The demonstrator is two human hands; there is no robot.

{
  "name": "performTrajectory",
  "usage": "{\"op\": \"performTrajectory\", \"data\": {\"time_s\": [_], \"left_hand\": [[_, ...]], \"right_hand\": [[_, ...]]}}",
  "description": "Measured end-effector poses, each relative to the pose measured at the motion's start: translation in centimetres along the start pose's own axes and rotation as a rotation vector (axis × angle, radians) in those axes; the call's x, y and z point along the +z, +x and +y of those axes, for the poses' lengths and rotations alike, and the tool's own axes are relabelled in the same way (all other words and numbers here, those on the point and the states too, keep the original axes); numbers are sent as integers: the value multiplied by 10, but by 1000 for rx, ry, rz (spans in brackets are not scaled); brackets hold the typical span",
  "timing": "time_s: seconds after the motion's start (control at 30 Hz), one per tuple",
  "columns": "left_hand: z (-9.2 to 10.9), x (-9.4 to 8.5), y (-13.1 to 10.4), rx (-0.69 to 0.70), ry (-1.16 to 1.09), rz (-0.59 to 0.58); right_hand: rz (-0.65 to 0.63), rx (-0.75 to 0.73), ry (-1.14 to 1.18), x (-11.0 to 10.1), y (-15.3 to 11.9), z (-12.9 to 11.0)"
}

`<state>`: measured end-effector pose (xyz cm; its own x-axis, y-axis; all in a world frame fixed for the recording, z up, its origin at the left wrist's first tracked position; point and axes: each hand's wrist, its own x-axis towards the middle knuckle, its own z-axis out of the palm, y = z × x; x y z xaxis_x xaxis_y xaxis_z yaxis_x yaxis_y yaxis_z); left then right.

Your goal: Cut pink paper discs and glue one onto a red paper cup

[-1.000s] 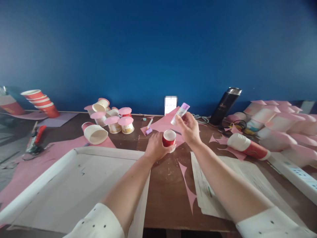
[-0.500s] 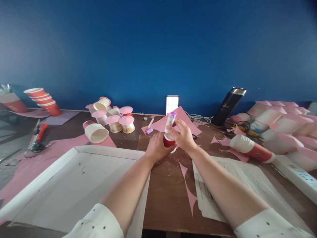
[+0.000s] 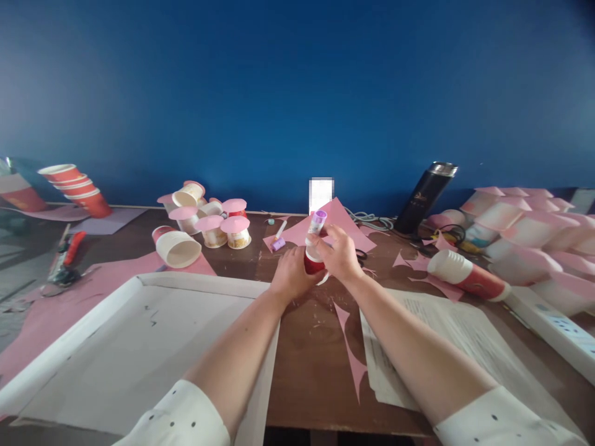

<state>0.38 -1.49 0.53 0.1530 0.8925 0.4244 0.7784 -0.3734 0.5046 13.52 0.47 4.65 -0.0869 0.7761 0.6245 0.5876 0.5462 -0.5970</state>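
My left hand (image 3: 294, 272) is wrapped round a small red and white paper cup (image 3: 313, 265) at the middle of the table. Above it, my right hand (image 3: 341, 253) grips a white and purple glue stick (image 3: 317, 223), whose lower end meets the cup's upper end. The fingers hide where the two touch. Behind the hands lies a sheet of pink paper (image 3: 346, 224). Just left of it are a purple cap (image 3: 277, 244) and a slim white stick (image 3: 281, 230).
On the left stand several paper cups topped with pink discs (image 3: 235, 224), a stack of red cups (image 3: 83, 191) and a white box lid (image 3: 153, 347). To the right are a black flask (image 3: 425, 201), a lying cup stack (image 3: 469, 275), printed sheets (image 3: 418, 347) and a power strip (image 3: 553, 328).
Both hands keep their hold on the cup and glue stick, with only a very slight shift. The whole view has moved a little to the left.
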Motion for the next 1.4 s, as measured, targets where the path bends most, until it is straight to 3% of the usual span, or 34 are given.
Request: {"op": "performTrajectory", "data": {"time_s": [0.23,0.37,0.43,0.6,0.8,0.9,1.0,1.13,1.23,1.4], "left_hand": [[2,-4,0,-14,14,-43],[3,-4,-1,-13,-22,-15],[4,-4,-2,7,-39,1],[0,-2,-2,35,-27,-4],[-1,-4,0,5,-22,-43],[1,-4,0,-7,-34,-30],[3,-5,0,5,-48,-16],[3,-6,0,-6,-43,-49],[3,-6,0,-15,-39,-45],[4,-5,-1,-13,-44,-24]], "right_hand": [[-24,-12,-78,-6,0,-8],[92,74,189,-20,1,-14],[90,64,233,-26,-1,-18],[-55,-100,-23,-24,-11,-22],[18,-121,-218,-16,-13,-9],[58,-52,-101,-21,-11,-9],[5,-10,96,-28,-11,-13],[-101,-2,61,-27,-11,-15],[-18,29,16,-25,-11,-9],[110,143,154,-31,-8,-3]]}}
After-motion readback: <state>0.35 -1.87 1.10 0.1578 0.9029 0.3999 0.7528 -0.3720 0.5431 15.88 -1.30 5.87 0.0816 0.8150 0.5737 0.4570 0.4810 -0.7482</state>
